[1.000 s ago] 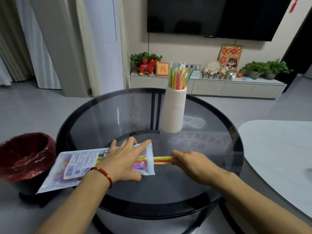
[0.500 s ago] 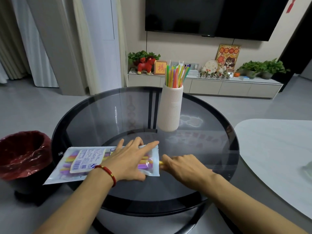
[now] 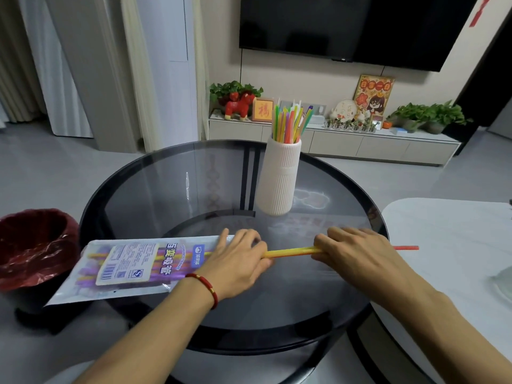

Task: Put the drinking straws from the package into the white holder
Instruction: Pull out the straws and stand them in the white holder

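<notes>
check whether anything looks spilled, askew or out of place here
Only one thing: the package hangs its left end over the table rim, beside the red bin. Nothing is spilled; the white holder stands upright. The right hand grips straws partly out of the package.

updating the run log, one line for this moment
left hand grips package mouth | right hand grips straws, partly out | white holder upright, part filled

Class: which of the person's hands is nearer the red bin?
Left. The left hand grips the package at its mouth, to the right of the bin; the right hand is farther right, holding straws.
</notes>
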`<state>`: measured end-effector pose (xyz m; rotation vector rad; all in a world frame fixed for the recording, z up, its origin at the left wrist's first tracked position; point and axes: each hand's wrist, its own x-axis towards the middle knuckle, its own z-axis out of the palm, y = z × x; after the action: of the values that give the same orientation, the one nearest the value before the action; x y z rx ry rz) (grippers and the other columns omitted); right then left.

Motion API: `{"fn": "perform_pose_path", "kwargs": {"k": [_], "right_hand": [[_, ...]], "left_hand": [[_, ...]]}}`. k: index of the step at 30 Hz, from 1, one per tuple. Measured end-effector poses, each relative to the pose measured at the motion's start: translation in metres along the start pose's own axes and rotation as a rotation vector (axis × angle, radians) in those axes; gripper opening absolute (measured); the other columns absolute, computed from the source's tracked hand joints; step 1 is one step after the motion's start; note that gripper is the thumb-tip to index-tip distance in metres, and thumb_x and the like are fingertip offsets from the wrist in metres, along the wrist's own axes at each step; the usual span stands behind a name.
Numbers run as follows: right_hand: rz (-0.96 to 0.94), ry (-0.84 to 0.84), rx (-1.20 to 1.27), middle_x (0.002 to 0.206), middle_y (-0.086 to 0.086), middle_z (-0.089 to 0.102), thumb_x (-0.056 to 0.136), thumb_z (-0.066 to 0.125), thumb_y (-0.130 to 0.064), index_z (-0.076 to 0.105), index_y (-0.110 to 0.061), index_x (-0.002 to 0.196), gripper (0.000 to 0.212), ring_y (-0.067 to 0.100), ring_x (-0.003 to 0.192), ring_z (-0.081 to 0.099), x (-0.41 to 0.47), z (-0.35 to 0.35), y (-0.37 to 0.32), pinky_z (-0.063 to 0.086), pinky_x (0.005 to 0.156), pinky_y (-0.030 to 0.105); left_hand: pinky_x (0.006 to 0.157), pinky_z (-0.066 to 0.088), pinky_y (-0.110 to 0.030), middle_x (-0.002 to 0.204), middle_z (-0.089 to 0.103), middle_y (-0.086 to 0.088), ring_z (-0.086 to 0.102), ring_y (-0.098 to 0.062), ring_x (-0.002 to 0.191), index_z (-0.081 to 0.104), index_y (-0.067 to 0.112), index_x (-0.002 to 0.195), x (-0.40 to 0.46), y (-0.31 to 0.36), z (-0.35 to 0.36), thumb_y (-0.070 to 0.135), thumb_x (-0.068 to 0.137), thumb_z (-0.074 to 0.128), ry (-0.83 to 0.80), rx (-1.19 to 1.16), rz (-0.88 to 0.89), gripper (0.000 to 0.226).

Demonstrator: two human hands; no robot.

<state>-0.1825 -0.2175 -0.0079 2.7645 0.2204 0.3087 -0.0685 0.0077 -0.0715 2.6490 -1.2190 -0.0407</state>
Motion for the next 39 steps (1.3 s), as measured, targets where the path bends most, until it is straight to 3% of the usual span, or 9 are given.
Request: {"fn": "perform_pose_path", "kwargs": {"k": [4, 7, 11, 14, 17, 20, 28, 32, 39], "right_hand": [[0.089, 0.206, -0.035, 0.135, 0.014, 0.067, 0.087, 0.077, -0.047, 0.073, -0.019, 0.120, 0.045, 0.038, 0.131, 0.059, 0.001, -0.022, -0.011, 0.038, 0.113, 0.060], [0.078, 0.596, 0.349, 0.085, 0.000, 0.069, 0.090, 0.066, -0.036, 0.063, -0.022, 0.077, 0.020, 0.022, 0.086, 0.064, -0.001, -0.024, -0.028, 0.045, 0.081, 0.032], [0.441, 0.185, 0.997, 0.069, -0.008, 0.063, 0.093, 0.054, -0.068, 0.061, -0.028, 0.084, 0.042, 0.014, 0.060, 0.060, 0.017, -0.010, -0.052, 0.046, 0.057, 0.032], [0.570, 0.239, 1.331, 0.062, 0.004, 0.062, 0.102, 0.059, -0.042, 0.065, -0.013, 0.084, 0.035, 0.026, 0.056, 0.058, 0.036, -0.002, -0.060, 0.049, 0.055, 0.044], [0.475, 0.480, 1.106, 0.064, 0.012, 0.067, 0.104, 0.055, -0.030, 0.065, -0.003, 0.078, 0.039, 0.024, 0.056, 0.063, 0.046, -0.006, -0.050, 0.054, 0.059, 0.046], [0.351, 0.653, 0.807, 0.055, -0.010, 0.054, 0.104, 0.048, -0.035, 0.060, -0.007, 0.078, 0.040, 0.015, 0.047, 0.056, 0.047, -0.013, -0.024, 0.047, 0.044, 0.027], [0.261, 0.240, 0.636, 0.075, 0.005, 0.067, 0.106, 0.050, -0.034, 0.061, -0.007, 0.100, 0.030, 0.029, 0.067, 0.063, 0.054, 0.025, -0.024, 0.045, 0.059, 0.036], [0.420, 0.369, 0.745, 0.064, 0.008, 0.071, 0.103, 0.048, -0.039, 0.069, -0.003, 0.074, 0.051, 0.026, 0.062, 0.069, 0.056, 0.012, -0.014, 0.052, 0.060, 0.041], [0.452, 0.388, 0.897, 0.060, -0.015, 0.065, 0.105, 0.058, -0.031, 0.079, -0.016, 0.073, 0.042, 0.004, 0.054, 0.065, 0.054, 0.012, -0.018, 0.047, 0.058, 0.014]], "left_hand": [[0.112, 0.026, -0.048, 0.106, 0.046, 0.004, 0.043, -0.020, 0.108, 0.048, 0.023, 0.101, 0.008, 0.006, 0.000, 0.042, 0.104, 0.028, 0.074, -0.030, -0.022, 0.028], [0.097, 0.035, -0.043, 0.092, 0.043, 0.006, 0.045, -0.021, 0.094, 0.040, 0.024, 0.088, 0.013, 0.008, -0.006, 0.042, 0.105, 0.029, 0.132, -0.098, -0.058, 0.027], [0.098, 0.035, -0.044, 0.091, 0.049, 0.009, 0.043, -0.016, 0.092, 0.043, 0.026, 0.091, 0.012, 0.011, -0.005, 0.046, 0.104, 0.027, 0.120, -0.210, -0.006, 0.029], [0.098, 0.035, -0.046, 0.089, 0.044, 0.012, 0.037, -0.011, 0.089, 0.039, 0.031, 0.089, 0.011, 0.019, 0.000, 0.049, 0.102, 0.033, 0.096, -0.251, 0.055, 0.023], [0.103, 0.033, -0.047, 0.105, 0.053, 0.009, 0.044, -0.015, 0.105, 0.050, 0.030, 0.103, 0.008, 0.015, -0.002, 0.058, 0.095, 0.044, 0.051, -0.221, 0.031, 0.030], [0.115, 0.022, -0.049, 0.139, 0.047, 0.007, 0.034, -0.017, 0.135, 0.044, 0.030, 0.135, 0.002, 0.000, -0.002, 0.051, 0.094, 0.048, 0.004, -0.174, -0.046, 0.046], [0.117, 0.019, -0.052, 0.140, 0.042, 0.002, 0.032, -0.020, 0.136, 0.040, 0.030, 0.142, -0.002, -0.007, 0.008, 0.052, 0.097, 0.036, -0.075, -0.031, -0.078, 0.050], [0.116, 0.019, -0.052, 0.140, 0.041, 0.001, 0.031, -0.021, 0.136, 0.042, 0.029, 0.141, 0.000, -0.007, 0.010, 0.053, 0.096, 0.035, -0.080, -0.036, -0.076, 0.051], [0.118, 0.018, -0.052, 0.144, 0.040, 0.000, 0.029, -0.022, 0.138, 0.037, 0.027, 0.145, 0.002, -0.005, 0.009, 0.064, 0.090, 0.037, -0.036, -0.051, -0.057, 0.066]]}}
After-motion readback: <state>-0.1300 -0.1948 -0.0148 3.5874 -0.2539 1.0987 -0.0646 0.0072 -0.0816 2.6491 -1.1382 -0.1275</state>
